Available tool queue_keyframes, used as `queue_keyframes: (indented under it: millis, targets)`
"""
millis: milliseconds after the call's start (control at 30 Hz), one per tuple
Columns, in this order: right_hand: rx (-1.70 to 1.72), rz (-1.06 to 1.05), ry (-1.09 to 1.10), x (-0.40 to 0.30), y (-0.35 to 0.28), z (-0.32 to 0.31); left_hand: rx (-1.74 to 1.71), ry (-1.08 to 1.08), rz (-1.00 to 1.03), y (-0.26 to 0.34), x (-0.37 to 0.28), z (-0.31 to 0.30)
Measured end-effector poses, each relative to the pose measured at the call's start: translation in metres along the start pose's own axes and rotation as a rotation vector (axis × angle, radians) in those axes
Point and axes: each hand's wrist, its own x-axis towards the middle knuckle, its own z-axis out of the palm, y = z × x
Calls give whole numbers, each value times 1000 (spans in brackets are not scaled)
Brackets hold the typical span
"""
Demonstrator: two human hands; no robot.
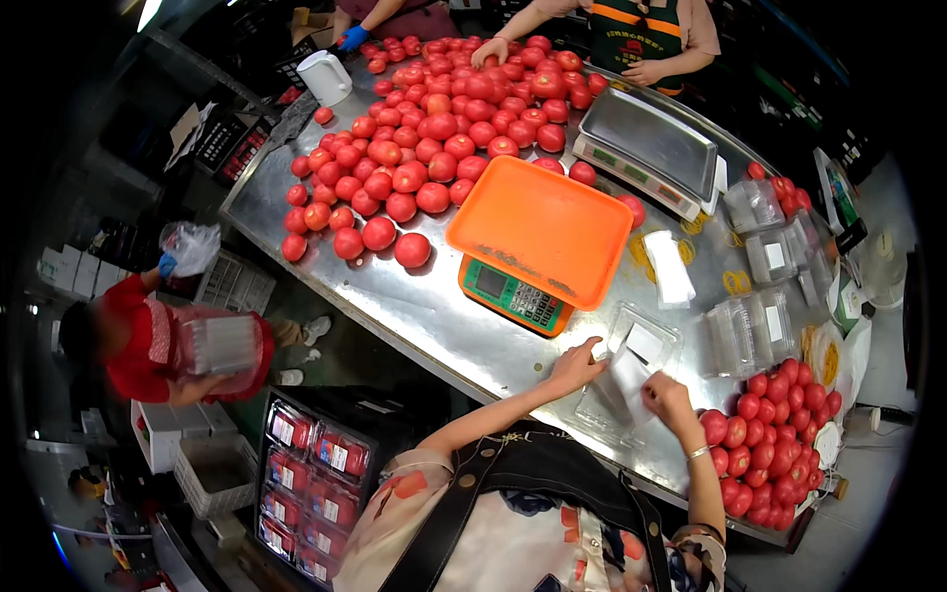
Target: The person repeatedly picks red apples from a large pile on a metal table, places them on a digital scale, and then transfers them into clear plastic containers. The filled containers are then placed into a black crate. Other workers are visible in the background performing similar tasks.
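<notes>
A clear plastic clamshell container [592,414] lies opened out on the steel table before me, with a white pad in its far half. My right hand [669,402] pinches the near end of a white strip-like sheet [631,379] that crosses the container. At the container's left edge is my left hand [577,368], index finger stretched out; whether it grips the edge or only touches it is unclear. Just beyond my hands stands a digital scale with an orange tray [544,229]. A stack of white pads [669,270] lies right of the scale.
Loose tomatoes [414,177] cover the far left of the steel table [355,296]. Another scale [651,148], nested clamshells [747,333], rubber bands [736,282] and piled tomatoes [777,436] occupy the right. Packed tomatoes fill a crate [314,473] behind me. Co-workers stand opposite and at left.
</notes>
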Motion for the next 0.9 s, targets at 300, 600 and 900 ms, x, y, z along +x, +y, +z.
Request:
queue_keyframes:
  millis: [300,600,900]
  targets:
    - [54,167,-147,51,-39,22,-154,573,68,-103,-59,-128]
    - [445,-82,-84,170,-170,110,219,1180,-30,-196,-69,-312]
    - [388,-121,-322,225,-216,192,589,1477,-317,-267,-38,-503]
